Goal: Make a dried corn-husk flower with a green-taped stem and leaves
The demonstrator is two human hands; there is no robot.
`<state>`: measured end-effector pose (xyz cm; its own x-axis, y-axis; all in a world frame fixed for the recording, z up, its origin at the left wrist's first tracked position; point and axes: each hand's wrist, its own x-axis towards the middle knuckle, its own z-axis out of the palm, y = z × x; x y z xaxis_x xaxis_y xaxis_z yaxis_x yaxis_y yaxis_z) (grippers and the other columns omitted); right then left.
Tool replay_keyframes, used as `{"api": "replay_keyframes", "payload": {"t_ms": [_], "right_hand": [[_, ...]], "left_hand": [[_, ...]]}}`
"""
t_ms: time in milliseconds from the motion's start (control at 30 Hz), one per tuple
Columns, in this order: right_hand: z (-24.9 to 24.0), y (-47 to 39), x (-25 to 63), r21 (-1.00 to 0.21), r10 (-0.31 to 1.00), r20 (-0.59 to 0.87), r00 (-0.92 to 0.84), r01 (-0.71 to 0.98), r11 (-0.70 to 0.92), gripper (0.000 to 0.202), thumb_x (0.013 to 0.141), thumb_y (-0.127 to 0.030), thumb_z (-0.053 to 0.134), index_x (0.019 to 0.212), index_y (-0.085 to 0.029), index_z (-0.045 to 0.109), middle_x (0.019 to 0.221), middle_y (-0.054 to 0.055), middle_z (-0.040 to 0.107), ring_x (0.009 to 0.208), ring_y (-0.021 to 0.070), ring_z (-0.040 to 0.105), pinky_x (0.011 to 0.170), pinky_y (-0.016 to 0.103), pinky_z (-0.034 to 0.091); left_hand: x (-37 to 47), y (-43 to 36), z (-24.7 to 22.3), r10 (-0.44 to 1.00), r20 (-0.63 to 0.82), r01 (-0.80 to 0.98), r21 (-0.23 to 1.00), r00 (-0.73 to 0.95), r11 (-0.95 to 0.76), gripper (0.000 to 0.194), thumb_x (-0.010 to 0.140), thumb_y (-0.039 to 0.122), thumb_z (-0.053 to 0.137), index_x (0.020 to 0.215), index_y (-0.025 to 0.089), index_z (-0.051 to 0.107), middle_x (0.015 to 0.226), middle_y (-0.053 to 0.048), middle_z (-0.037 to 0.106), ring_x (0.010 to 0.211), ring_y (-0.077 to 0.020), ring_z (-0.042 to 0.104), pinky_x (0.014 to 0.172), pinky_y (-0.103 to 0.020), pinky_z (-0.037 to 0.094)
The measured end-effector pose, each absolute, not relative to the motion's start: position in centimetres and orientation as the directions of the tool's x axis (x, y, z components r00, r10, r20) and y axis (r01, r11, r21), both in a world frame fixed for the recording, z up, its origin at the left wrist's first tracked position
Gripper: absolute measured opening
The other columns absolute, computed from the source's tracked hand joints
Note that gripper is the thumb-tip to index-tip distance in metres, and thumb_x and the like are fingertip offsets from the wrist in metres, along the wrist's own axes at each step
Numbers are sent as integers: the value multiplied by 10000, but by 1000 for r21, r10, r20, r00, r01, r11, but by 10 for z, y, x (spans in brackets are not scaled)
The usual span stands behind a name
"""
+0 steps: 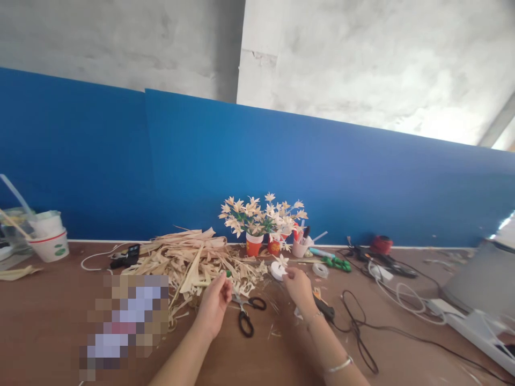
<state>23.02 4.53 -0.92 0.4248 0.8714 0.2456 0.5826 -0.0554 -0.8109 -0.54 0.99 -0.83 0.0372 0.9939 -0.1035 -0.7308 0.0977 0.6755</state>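
Observation:
My left hand [215,305] is closed with its fingertips together, and a small green thing [228,273], perhaps a bit of tape, shows at them. My right hand [300,289] is in a pinch on a small pale flower [282,261] made of dried husk. Just behind those fingers lies a white roll [277,271]. Black-handled scissors [246,311] rest between my hands. Beyond them, similar flowers [249,214] with green stems stand in a red paper cup [254,246]. A second red cup [274,245] of flowers is beside it.
A heap of dried husks [189,262] spreads at left. A glue gun [324,309] with a black cord [356,321] lies by my right wrist. Clear tape [321,270], green coils [337,264] and a power strip [470,332] are at right. A blue partition [241,150] backs the table.

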Motion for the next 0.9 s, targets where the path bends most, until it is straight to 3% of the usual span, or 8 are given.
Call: {"api": "replay_keyframes", "payload": {"t_ms": [100,200,267,333,533,700,800,900], "right_hand": [[-1,31,217,-846,917,176,357,532,-45,94,574,-210,645,510,-192,578,538,22,602,623,212,587,632,306,408],[13,17,193,-988,988,-157,5,0,-157,283,719,-438,574,682,-162,626,669,63,645,657,198,604,648,321,443],[24,10,177,-909,947,-176,-269,-324,-261,413,782,-526,484,901,-155,622,904,103,658,819,195,619,748,333,452],[32,6,164,-831,915,-129,-383,-462,-310,506,810,-587,404,987,-154,597,1021,122,631,919,197,603,806,342,441],[29,5,144,-770,884,-4,-468,-562,-301,544,842,-594,333,1057,-157,578,1116,124,594,999,200,564,871,381,410],[24,6,149,-795,932,25,-362,-572,-201,594,832,-634,267,1162,-208,517,1301,116,474,1185,225,439,866,430,418],[25,5,153,-811,946,58,-319,-568,-142,714,792,-707,139,1242,-251,455,1352,98,423,1221,230,408,878,453,404],[23,1,149,-843,941,50,-335,-520,-140,787,749,-748,66,1239,-274,459,1311,89,472,1167,239,466,864,439,413]], "left_hand": [[-9,11,-8,998,-42,-691,723,-44,0,274,608,300,748,654,150,523,548,54,501,469,-40,408,437,-152,311],[-9,12,-9,994,-7,-602,797,-109,-60,259,597,322,747,627,147,559,534,51,507,468,-46,396,450,-160,306],[-8,11,-8,991,-6,-505,861,-133,-63,254,602,356,732,644,137,610,575,24,558,477,-57,412,454,-173,303],[-5,9,-7,990,-9,-416,908,-138,-50,281,616,394,709,689,128,657,618,-6,604,493,-76,438,454,-186,299],[2,4,-7,999,9,-301,953,-39,-21,275,598,364,725,737,131,680,595,-4,615,476,-91,438,434,-193,263],[-10,10,-8,963,42,-260,959,-265,-114,196,676,356,668,658,163,643,489,35,505,477,-112,424,460,-202,294],[-10,5,0,935,186,-163,956,-301,-243,101,601,257,734,589,196,655,682,-27,600,757,-208,534,654,-248,408],[1,-9,10,912,360,-78,921,-195,-381,198,524,156,773,680,259,707,908,-66,615,1014,-283,480,907,-356,365]]}}
